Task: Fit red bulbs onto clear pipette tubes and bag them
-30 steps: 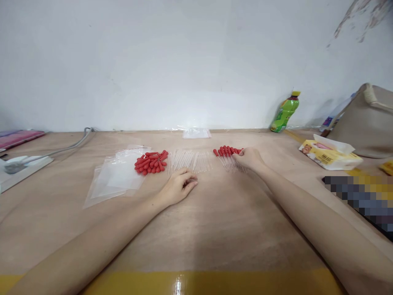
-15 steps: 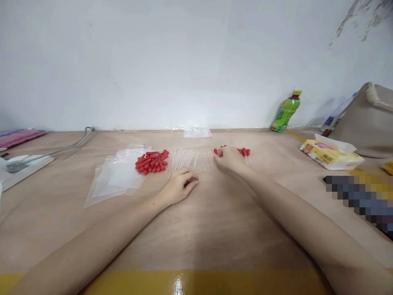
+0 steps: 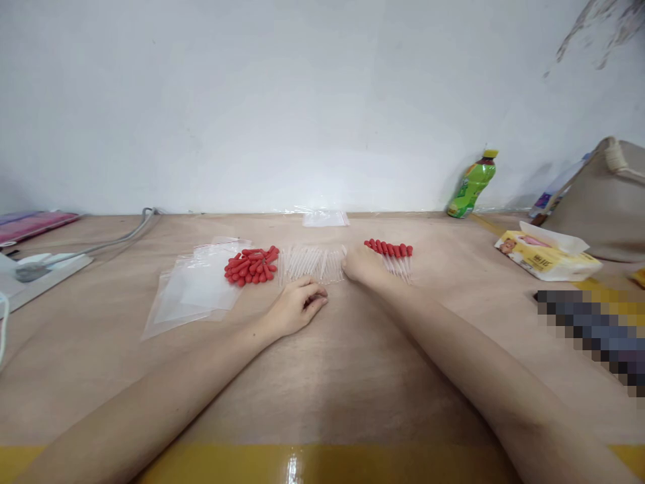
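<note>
Fingers [image 3: 316, 292] of the left hand [image 3: 292, 309] curl loosely, with a narrow gap between thumb and forefinger, at the near edge of the row of clear tubes [image 3: 315, 263]. The right hand [image 3: 363, 266] is at the right end of that row; its fingertips are hidden and blurred, so whether they are pinched on a tube or apart I cannot tell.

The row of clear tubes lies flat on the brown tabletop [image 3: 302, 383], its thin tubes side by side, some slanted. Just left of the row is a heap of red bulbs [image 3: 252, 267], and farther left, beside the heap, lie overlapping clear bags [image 3: 194, 289]. To the right of the row, past the right hand, is a set of red-bulbed tubes [image 3: 398, 253], their bulbs toward the wall [image 3: 252, 101] and their stems toward the person. Behind the row, near the wall, is 1 small clear bag [image 3: 325, 218].

Well apart from the row, on its right, 1 green bottle [image 3: 471, 188] leans at the wall, and 1 yellow tissue box [image 3: 547, 259] and 1 beige bag [image 3: 594, 208] sit farther right still.
</note>
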The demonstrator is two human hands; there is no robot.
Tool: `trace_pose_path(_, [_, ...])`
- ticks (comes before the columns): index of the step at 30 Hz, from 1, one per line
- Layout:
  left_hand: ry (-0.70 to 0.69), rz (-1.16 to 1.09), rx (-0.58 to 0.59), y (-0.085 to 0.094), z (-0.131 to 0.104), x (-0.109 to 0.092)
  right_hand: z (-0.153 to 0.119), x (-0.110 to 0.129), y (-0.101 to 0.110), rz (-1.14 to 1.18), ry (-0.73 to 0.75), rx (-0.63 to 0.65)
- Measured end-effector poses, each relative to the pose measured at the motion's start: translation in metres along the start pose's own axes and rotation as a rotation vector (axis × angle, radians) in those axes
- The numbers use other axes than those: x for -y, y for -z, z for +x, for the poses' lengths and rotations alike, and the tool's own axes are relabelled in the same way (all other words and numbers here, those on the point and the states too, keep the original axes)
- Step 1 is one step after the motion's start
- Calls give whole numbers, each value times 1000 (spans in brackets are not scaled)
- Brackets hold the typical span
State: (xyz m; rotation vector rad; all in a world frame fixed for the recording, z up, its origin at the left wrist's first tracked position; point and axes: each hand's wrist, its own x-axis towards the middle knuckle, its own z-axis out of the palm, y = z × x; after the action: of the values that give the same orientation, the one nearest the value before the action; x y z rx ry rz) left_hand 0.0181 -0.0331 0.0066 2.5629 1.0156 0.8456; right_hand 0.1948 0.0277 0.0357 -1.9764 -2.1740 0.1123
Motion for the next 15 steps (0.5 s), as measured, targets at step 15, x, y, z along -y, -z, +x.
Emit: trace_pose_path(15, [45,194,-182,1,0,-1,-72,-50,-31,196,513,-408])
